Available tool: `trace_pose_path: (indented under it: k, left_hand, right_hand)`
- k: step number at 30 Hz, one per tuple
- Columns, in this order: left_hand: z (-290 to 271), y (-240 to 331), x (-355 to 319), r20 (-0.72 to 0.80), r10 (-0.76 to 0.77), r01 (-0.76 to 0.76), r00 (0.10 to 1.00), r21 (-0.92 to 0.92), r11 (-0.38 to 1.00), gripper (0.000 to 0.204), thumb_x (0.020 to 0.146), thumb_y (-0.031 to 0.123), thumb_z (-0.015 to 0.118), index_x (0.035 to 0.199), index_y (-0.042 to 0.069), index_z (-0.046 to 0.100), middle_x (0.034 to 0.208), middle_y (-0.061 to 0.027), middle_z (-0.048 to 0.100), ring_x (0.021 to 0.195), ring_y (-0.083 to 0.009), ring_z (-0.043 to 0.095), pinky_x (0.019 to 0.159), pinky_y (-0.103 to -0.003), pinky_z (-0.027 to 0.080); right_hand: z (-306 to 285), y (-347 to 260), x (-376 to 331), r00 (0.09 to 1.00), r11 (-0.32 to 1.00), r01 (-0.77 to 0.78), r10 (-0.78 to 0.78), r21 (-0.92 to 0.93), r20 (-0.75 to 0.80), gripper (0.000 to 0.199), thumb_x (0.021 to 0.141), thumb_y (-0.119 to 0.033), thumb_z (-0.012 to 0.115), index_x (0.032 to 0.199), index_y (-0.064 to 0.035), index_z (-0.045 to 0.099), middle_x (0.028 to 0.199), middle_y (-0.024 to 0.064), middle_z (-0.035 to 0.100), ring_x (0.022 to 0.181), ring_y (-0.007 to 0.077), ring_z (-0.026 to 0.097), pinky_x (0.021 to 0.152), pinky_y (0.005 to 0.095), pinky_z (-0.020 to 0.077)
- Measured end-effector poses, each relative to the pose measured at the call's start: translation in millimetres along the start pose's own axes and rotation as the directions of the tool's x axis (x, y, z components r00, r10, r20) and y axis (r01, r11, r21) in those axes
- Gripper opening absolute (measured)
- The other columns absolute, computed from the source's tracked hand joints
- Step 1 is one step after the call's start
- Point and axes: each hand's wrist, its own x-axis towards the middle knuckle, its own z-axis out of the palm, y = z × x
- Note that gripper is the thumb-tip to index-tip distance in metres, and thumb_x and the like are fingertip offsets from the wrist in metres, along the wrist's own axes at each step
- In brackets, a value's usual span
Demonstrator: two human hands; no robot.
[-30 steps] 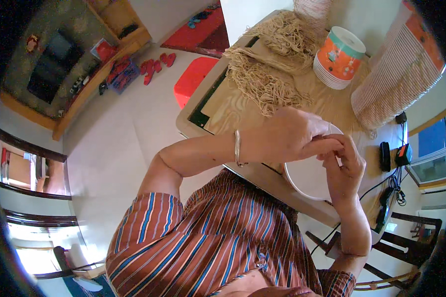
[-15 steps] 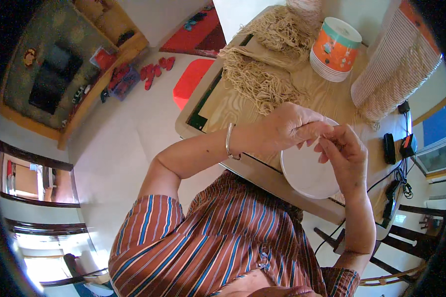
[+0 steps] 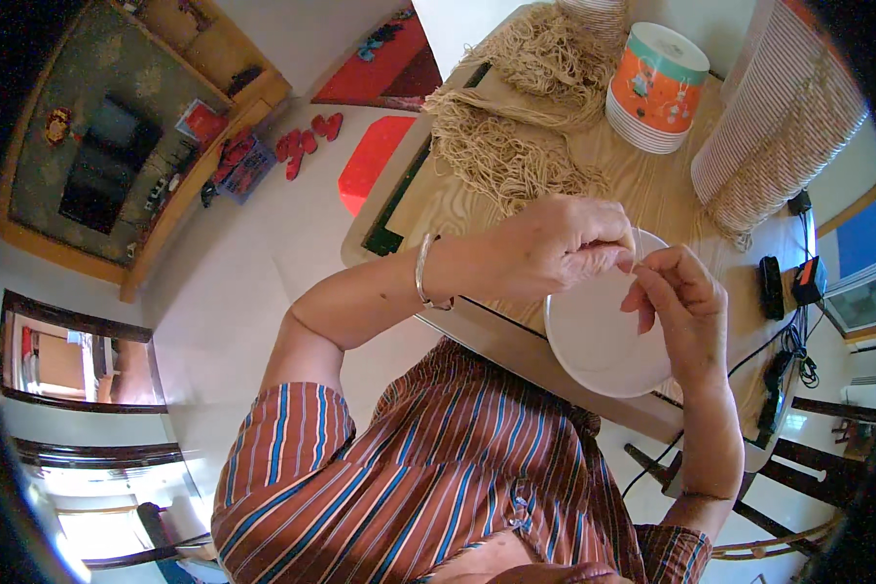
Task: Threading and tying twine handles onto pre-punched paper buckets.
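My left hand (image 3: 576,245), with a silver bangle on its wrist, is closed in a pinch over the far side of a white round bowl-like piece (image 3: 603,346). Close by on the right, the thumb and forefinger of my right hand (image 3: 686,311) are pinched too, its other fingers curled. The two sets of fingertips are a small gap apart; something thin and pale may run between them, too fine to make out. Just beyond my left hand lies a tangled heap of tan twine (image 3: 511,161), with a second twine bundle (image 3: 550,63) behind it.
A stack of orange and green paper tubs (image 3: 657,88) stands at the back of the wooden table (image 3: 457,209). Long nested stacks of tubs (image 3: 774,127) lean at the right, tan strands draped over them. Black adapters (image 3: 771,287) and cables lie along the right edge. A red stool (image 3: 375,161) is at left.
My fingertips have drawn slightly apart, the left hand shifting a little left. Both hands stay pinched over the white round piece.
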Motion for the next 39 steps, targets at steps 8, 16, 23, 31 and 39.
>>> trace_pose_path:
  k: [8,16,23,31,39]
  left_hand:
    - [-15.1,11.3,-0.6,-0.023,-0.050,0.051,0.999,0.043,0.998,0.012,0.085,0.012,0.065,0.089,0.001,0.067,0.082,-0.0097,0.062,0.079,-0.0224,0.062,0.072,-0.032,0.049]
    - [-10.4,8.4,-6.2,-0.067,-0.064,0.061,0.996,-0.045,0.997,0.009,0.082,0.008,0.067,0.088,0.001,0.068,0.081,-0.0081,0.064,0.077,-0.0184,0.062,0.072,-0.029,0.049]
    - [-7.1,-2.0,-10.2,-0.209,-0.334,0.308,0.919,-0.145,0.940,0.012,0.090,0.012,0.058,0.091,0.002,0.065,0.081,-0.0039,0.064,0.075,-0.0110,0.060,0.070,-0.026,0.050]
    - [-1.9,10.8,-11.4,0.047,-0.368,0.370,0.928,-0.201,0.907,0.036,0.099,0.031,0.049,0.087,0.000,0.063,0.073,-0.0071,0.060,0.073,-0.0122,0.058,0.066,-0.028,0.048]
    - [17.4,6.6,-16.4,-0.066,-0.248,0.237,0.966,-0.142,0.961,0.028,0.097,0.024,0.053,0.080,0.002,0.056,0.070,-0.0082,0.056,0.071,-0.0142,0.058,0.067,-0.030,0.047]
  right_hand:
    - [-5.7,-7.4,-4.5,1.000,0.999,-0.015,0.014,-0.038,-0.028,0.004,0.091,-0.004,0.057,0.087,-0.0039,0.056,0.066,0.0004,0.054,0.056,0.0059,0.049,0.049,0.0207,0.0386]
    - [-12.1,-13.0,-14.7,0.995,0.973,-0.083,0.069,-0.215,-0.070,0.020,0.097,-0.016,0.050,0.082,-0.0058,0.057,0.060,-0.0045,0.045,0.052,0.0032,0.039,0.046,0.0194,0.0300]
    - [-3.9,-19.1,-14.0,0.994,0.989,-0.109,0.108,-0.102,-0.011,0.021,0.097,-0.017,0.049,0.082,-0.0060,0.058,0.058,-0.0054,0.041,0.050,0.0021,0.034,0.044,0.0204,0.0281]
    - [3.7,-9.8,-15.5,0.995,0.962,0.085,-0.097,-0.258,-0.033,0.018,0.097,-0.013,0.047,0.084,-0.0051,0.056,0.070,-0.0013,0.049,0.057,0.0058,0.040,0.051,0.0222,0.0347]
    - [4.2,-5.3,-16.5,0.981,0.896,0.151,-0.188,-0.418,-0.048,0.006,0.091,-0.007,0.055,0.086,-0.0032,0.056,0.067,0.0034,0.050,0.055,0.0099,0.043,0.051,0.0249,0.0385]
